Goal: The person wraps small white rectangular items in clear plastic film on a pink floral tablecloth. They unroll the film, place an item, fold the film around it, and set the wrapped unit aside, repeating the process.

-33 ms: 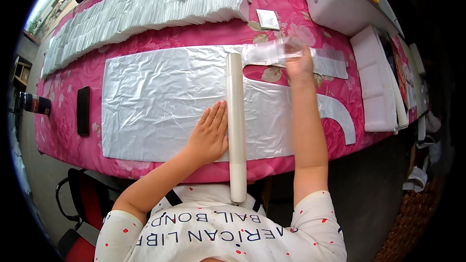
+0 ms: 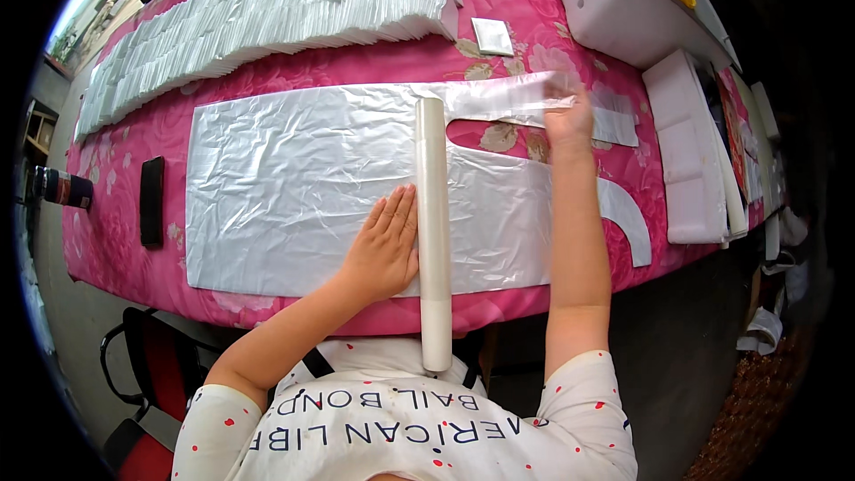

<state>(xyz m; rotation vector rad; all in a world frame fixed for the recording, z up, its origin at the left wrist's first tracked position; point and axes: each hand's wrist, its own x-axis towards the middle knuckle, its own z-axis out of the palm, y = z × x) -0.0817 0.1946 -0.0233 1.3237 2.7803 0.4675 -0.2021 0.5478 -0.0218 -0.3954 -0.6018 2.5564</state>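
Note:
A silvery-white plastic apron (image 2: 285,187) lies spread flat, with a curved cut-out and long strap ends towards the right. Across it, pointing towards my body, rests a pale smooth tube (image 2: 434,240) that overhangs the near table edge. My left hand (image 2: 383,249) lies flat on the apron, fingers stretched out together against the tube's left side. Over the upper strap, my right hand (image 2: 570,116) is closed on the thin film, which looks lifted there; its fingertips are blurred. Another strap end (image 2: 614,127) shows beyond that hand, and a curved strap (image 2: 631,223) lies below it.
Long rows of folded white packets (image 2: 267,18) fill the far left. A single packet (image 2: 492,36) lies near white foam boxes (image 2: 614,9) at the right. A black phone (image 2: 152,202) and a dark jar (image 2: 64,188) stand left, on the pink flowered tablecloth (image 2: 116,258).
My right hand has shifted a little to the right along the upper strap, drawing the film with it. My left hand and the tube stay in place.

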